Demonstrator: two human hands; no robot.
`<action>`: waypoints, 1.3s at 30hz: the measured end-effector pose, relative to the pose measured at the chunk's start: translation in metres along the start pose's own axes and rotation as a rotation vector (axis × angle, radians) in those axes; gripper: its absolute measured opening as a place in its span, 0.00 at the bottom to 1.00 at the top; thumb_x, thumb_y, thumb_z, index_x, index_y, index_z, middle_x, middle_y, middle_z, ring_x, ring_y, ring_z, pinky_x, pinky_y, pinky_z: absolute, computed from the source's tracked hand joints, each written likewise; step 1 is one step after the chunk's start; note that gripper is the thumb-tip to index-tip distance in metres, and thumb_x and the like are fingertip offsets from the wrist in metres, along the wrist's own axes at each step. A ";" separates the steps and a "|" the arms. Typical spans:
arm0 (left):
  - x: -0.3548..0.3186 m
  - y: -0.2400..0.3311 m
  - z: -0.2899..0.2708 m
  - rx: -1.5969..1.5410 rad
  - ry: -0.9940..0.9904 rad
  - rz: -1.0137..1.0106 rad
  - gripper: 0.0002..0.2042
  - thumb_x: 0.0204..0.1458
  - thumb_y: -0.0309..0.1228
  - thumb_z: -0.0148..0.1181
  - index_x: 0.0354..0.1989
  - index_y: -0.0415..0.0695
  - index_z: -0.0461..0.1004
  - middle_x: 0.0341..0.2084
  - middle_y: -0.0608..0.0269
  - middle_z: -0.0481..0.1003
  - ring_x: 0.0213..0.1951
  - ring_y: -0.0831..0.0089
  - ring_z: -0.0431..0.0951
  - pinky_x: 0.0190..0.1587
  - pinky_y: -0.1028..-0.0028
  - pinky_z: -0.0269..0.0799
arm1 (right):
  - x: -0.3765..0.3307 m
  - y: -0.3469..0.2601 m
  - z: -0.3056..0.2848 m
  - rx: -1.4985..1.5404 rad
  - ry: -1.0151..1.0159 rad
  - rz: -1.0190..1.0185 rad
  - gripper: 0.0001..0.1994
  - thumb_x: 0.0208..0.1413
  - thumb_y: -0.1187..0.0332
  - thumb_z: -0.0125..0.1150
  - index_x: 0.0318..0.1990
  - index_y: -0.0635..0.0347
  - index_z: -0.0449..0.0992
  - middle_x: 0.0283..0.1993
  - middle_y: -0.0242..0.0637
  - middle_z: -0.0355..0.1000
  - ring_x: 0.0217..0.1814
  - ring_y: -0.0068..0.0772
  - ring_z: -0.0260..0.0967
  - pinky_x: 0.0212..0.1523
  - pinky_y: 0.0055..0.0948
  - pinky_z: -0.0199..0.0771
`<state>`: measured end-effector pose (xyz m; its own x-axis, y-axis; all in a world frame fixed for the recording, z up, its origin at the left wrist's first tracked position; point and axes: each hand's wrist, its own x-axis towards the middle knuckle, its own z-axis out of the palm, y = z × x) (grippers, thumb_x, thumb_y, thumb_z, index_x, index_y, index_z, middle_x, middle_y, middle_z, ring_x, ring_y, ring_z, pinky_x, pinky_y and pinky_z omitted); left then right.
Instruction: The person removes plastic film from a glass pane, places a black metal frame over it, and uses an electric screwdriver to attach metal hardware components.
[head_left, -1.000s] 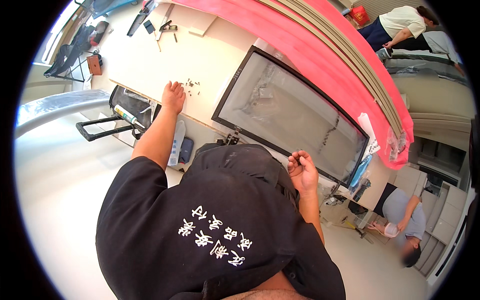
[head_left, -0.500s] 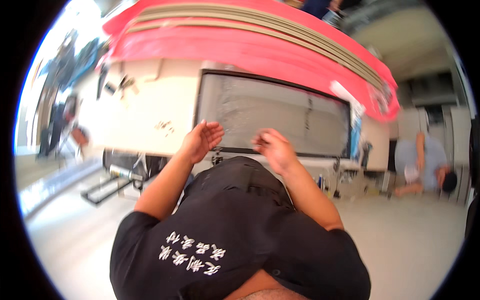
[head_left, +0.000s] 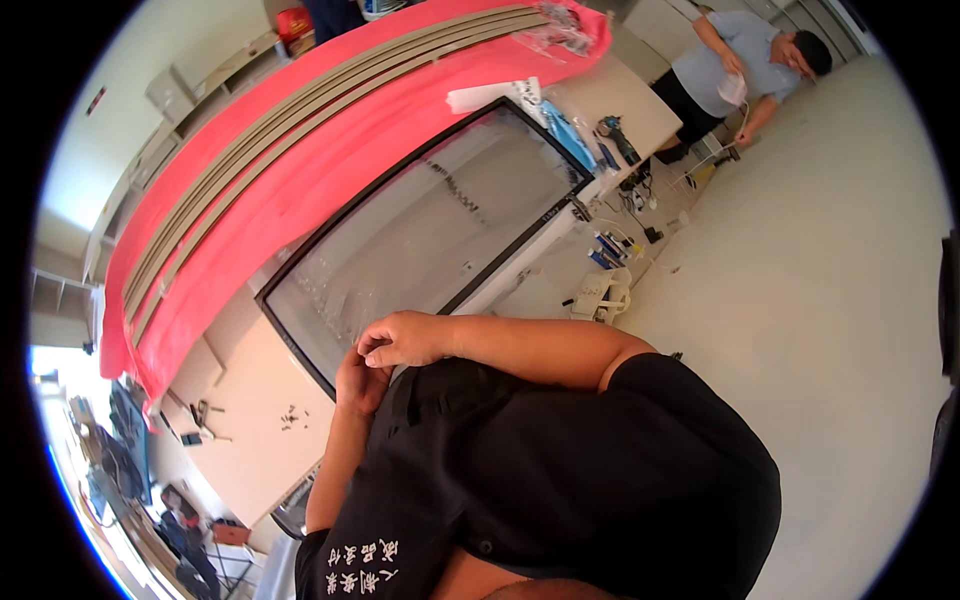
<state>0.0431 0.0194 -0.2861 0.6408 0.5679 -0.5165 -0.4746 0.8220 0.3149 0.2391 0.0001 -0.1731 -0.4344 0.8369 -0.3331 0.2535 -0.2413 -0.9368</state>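
My left hand and my right hand meet in front of my waist, beside the near long edge of a framed glass panel. The fingers of my right hand are bent together against my left hand. Anything between them is too small or too hidden to make out. Right-hand fingers cover part of the left ones, so their closing does not show. The panel has a black frame and lies flat on the table, under clear film with a dark printed strip.
Long tan strips lie on pink sheeting beyond the panel. Small loose parts and a dark tool lie at the table's left. A cordless drill stands at the far right. Another person works there.
My view has turned, so the panel now slants up to the right. My hands, apart half a second ago with the left palm spread, have come together at the panel's near edge.
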 end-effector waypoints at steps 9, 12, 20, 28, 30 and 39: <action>0.049 -0.014 -0.004 -0.004 0.202 0.034 0.13 0.66 0.21 0.47 0.58 0.33 0.65 0.55 0.51 0.71 0.58 0.60 0.74 0.65 0.64 0.72 | -0.062 0.071 -0.070 0.288 0.251 0.164 0.14 0.64 0.63 0.60 0.51 0.61 0.77 0.46 0.33 0.78 0.46 0.22 0.74 0.45 0.27 0.73; 0.054 -0.014 0.003 -0.001 0.238 0.048 0.11 0.66 0.26 0.54 0.55 0.40 0.69 0.49 0.58 0.75 0.53 0.65 0.78 0.57 0.69 0.78 | -0.090 0.108 -0.096 0.407 0.348 0.211 0.13 0.64 0.63 0.59 0.51 0.61 0.76 0.45 0.32 0.78 0.45 0.21 0.74 0.43 0.25 0.73; 0.089 -0.042 0.013 0.041 0.326 0.131 0.10 0.64 0.43 0.59 0.40 0.51 0.75 0.28 0.76 0.77 0.29 0.81 0.76 0.30 0.81 0.75 | -0.138 0.154 -0.222 0.243 0.543 0.115 0.14 0.62 0.64 0.61 0.50 0.62 0.77 0.42 0.33 0.78 0.44 0.25 0.76 0.44 0.30 0.75; 0.191 -0.128 0.021 0.072 0.207 0.254 0.05 0.63 0.31 0.59 0.38 0.44 0.73 0.31 0.66 0.73 0.35 0.72 0.74 0.40 0.69 0.74 | -0.191 0.240 -0.488 -0.096 1.109 -0.092 0.12 0.59 0.67 0.64 0.48 0.60 0.79 0.44 0.38 0.80 0.46 0.30 0.78 0.49 0.29 0.76; 0.214 -0.144 0.062 0.118 0.278 0.193 0.04 0.63 0.30 0.59 0.40 0.44 0.73 0.32 0.65 0.74 0.36 0.70 0.74 0.40 0.69 0.74 | -0.207 0.279 -0.552 -0.171 1.248 -0.032 0.13 0.56 0.68 0.65 0.48 0.60 0.78 0.44 0.41 0.79 0.47 0.34 0.78 0.49 0.31 0.77; 0.230 -0.166 0.162 -0.099 0.442 0.170 0.04 0.63 0.25 0.57 0.44 0.44 0.73 0.36 0.60 0.76 0.37 0.65 0.77 0.42 0.66 0.77 | -0.263 0.368 -0.694 -0.524 1.461 0.599 0.29 0.49 0.67 0.67 0.61 0.61 0.69 0.65 0.51 0.64 0.66 0.52 0.65 0.66 0.42 0.68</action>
<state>0.3670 0.0207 -0.3286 0.2416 0.6030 -0.7602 -0.6194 0.6989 0.3575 1.0461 0.0322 -0.3555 0.8701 0.4904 0.0490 0.4497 -0.7494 -0.4860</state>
